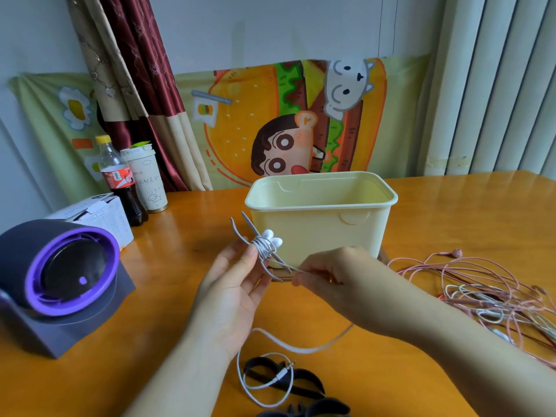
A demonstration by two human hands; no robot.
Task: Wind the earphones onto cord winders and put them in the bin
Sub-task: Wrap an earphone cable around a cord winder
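Note:
My left hand (pixel 237 284) pinches a grey X-shaped cord winder (pixel 261 249) with white earphone cord wrapped round its middle; two white earbuds (pixel 272 238) sit at the wraps. My right hand (pixel 334 273) pinches the white cord (pixel 288 347) just right of the winder. The rest of that cord runs under my right forearm and loops on the table down to its plug (pixel 284 375). The cream bin (pixel 322 218) stands open just behind both hands. Black cord winders (pixel 304 383) lie at the table's near edge.
A tangle of pink and white earphones (pixel 487 293) lies on the orange table (pixel 451 212) to the right. At left stand a purple and grey device (pixel 60 281), a white box (pixel 99 218), a cola bottle (pixel 120 182) and a paper cup (pixel 147 179).

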